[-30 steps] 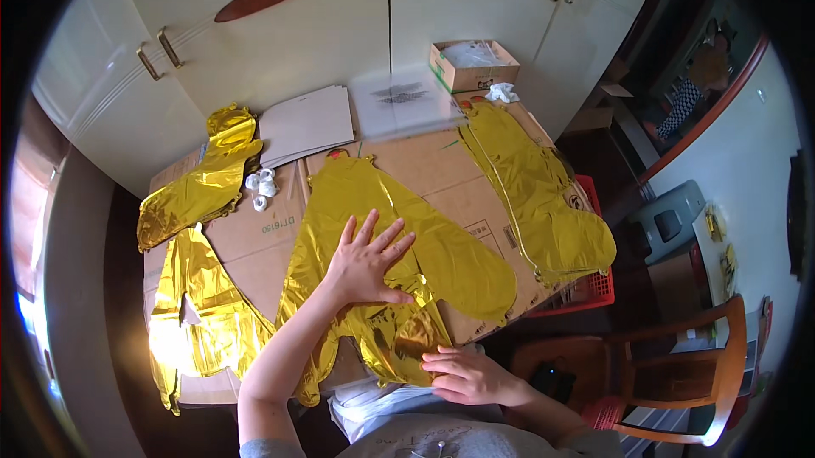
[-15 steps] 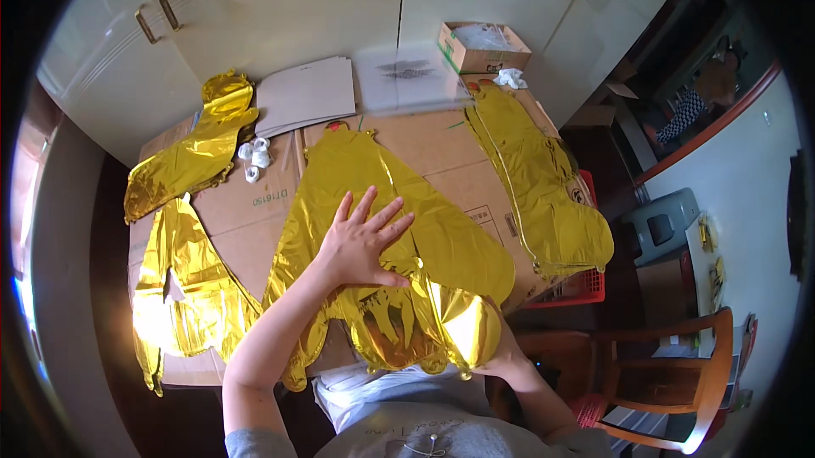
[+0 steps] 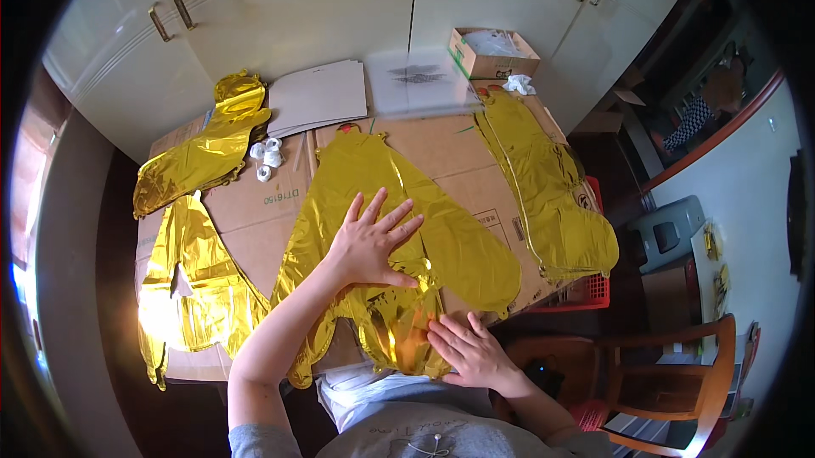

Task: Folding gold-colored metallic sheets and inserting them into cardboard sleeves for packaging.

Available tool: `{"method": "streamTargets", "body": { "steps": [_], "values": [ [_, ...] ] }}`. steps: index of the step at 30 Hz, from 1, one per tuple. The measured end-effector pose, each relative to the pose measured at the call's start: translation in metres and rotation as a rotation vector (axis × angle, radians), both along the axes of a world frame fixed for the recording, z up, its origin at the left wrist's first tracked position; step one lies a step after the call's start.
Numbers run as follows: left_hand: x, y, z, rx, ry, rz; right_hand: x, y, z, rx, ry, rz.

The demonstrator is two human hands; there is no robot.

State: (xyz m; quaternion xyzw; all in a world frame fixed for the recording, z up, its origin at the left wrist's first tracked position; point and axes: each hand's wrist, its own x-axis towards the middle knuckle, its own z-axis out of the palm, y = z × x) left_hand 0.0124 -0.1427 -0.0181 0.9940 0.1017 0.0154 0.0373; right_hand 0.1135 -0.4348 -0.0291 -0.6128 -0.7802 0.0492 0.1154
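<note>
A flat gold foil balloon (image 3: pixel 365 178) lies spread across the middle of the table, its lower end crinkled and shiny. My left hand (image 3: pixel 370 246) rests palm down on its middle with the fingers spread. At the balloon's near edge, my right hand (image 3: pixel 475 354) is open, fingers stretched toward the left, with the fingertips at the shiny foil. Neither hand grips anything. Other gold foil pieces lie around it: one at far left (image 3: pixel 191 165), one at near left (image 3: pixel 204 267), and a long stack (image 3: pixel 552 195) at the right.
Brown cardboard (image 3: pixel 255 195) covers the table. White rolls (image 3: pixel 266 156) sit left of centre, beside grey board sheets (image 3: pixel 318 95). A small carton (image 3: pixel 495 57) and crumpled white tissue (image 3: pixel 518 84) stand at the back. A red basket (image 3: pixel 598 288) and wooden chair (image 3: pixel 717 373) are at right.
My right hand has come out from behind the balloon's near edge and now lies open at its lower part. The raised shiny flap there has gone down. My left hand stays in place.
</note>
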Motion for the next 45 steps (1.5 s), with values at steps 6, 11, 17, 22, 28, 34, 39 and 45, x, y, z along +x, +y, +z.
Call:
{"method": "streamTargets", "body": {
  "steps": [6,11,17,22,28,34,39,45],
  "values": [
    [0.0,0.0,0.001,0.0,0.012,0.0,0.007,0.006,0.009,0.033,0.228,0.055],
    [0.0,0.0,0.003,0.0,0.024,-0.001,0.044,0.031,0.009,0.164,0.033,0.031],
    [-0.001,0.0,0.002,-0.002,0.01,-0.002,0.046,0.044,0.008,0.082,0.072,0.098],
    [-0.001,-0.002,0.007,-0.003,0.056,0.014,0.042,0.045,0.008,0.056,0.089,0.115],
    [-0.001,-0.002,0.005,-0.004,0.058,0.01,0.042,0.05,0.005,0.053,0.147,0.128],
    [-0.001,-0.002,0.006,0.034,0.039,-0.009,0.049,0.054,0.003,0.037,0.231,0.143],
    [-0.002,-0.011,0.005,-0.058,-0.099,-0.266,0.052,0.056,0.002,0.007,0.287,0.144],
    [-0.013,-0.027,0.001,-0.232,-0.068,-0.514,0.051,0.055,0.002,-0.039,0.293,0.122]
  ]
}}
